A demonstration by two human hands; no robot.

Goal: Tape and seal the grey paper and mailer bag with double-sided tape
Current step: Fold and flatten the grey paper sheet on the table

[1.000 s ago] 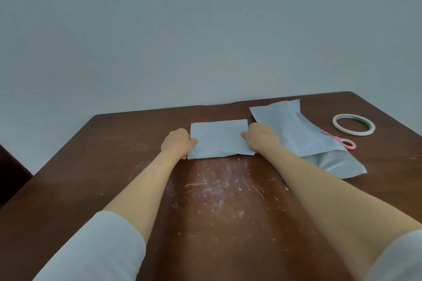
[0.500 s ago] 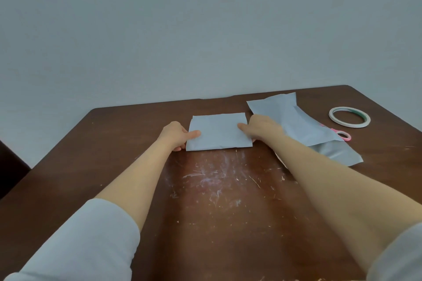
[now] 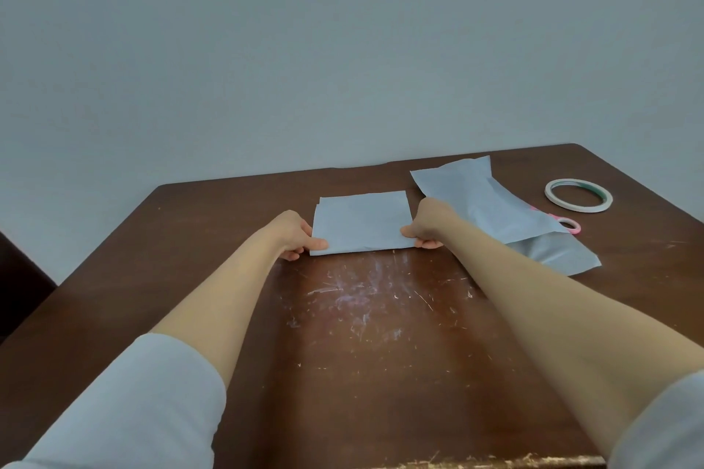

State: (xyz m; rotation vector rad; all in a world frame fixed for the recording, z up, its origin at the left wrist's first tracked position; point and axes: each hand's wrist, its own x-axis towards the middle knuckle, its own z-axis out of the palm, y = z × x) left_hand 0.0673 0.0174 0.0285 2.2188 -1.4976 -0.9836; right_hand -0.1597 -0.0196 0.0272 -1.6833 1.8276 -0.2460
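A scratched brown table [image 3: 381, 392] stands against a plain grey wall [image 3: 343, 49], pink-handled scissors [image 3: 560, 221] lying toward its right side.

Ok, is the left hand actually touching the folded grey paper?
Touching. The head view shows the left hand pinching the near left corner of the folded grey paper, with the thumb lying on top.

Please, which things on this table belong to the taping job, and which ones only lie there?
For the job: folded grey paper, pinched by left hand and right hand; loose grey sheet; mailer bag; tape roll.
Only lying there: pink scissors, untouched, though they may cut tape later.
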